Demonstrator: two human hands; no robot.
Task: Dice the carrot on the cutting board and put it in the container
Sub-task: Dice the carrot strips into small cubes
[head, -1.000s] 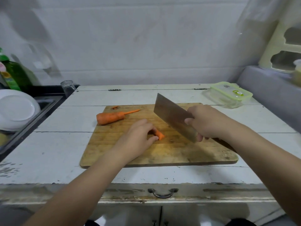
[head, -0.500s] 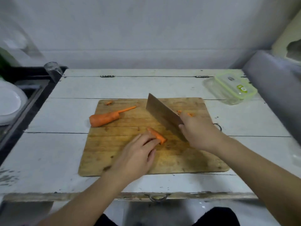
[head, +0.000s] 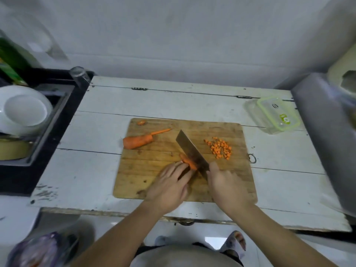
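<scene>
White-painted plank tabletop (head: 107,132) against a pale wall, seen from above. Far left: black sink (head: 57,120) holding a white bowl (head: 25,110); a clear glass (head: 79,74) stands at the sink's back corner. Wooden cutting board (head: 154,182) lies mid-tabletop. On its left part: a small carrot end slice (head: 141,122) near the far edge, and nearer, an uncut carrot piece (head: 137,141) with its thin tapered tip pointing right. Left hand (head: 169,187) rests on the board, fingers extended and fairly flat, fingertips pressing the near end of a short carrot segment (head: 187,160). Cleaver (head: 191,153) stands edge-down just beside the segment's right side; whether the blade has entered the carrot is hard to tell from this angle. Right hand (head: 227,187) has a closed grip around the cleaver handle, thumb up against the blade's heel. Right of the blade: a loose pile of diced carrot (head: 219,149) on the board, apart from the cleaver. Far right, well off the board: clear container (head: 256,114) with its green-rimmed lid (head: 278,112) lying on top of it.
</scene>
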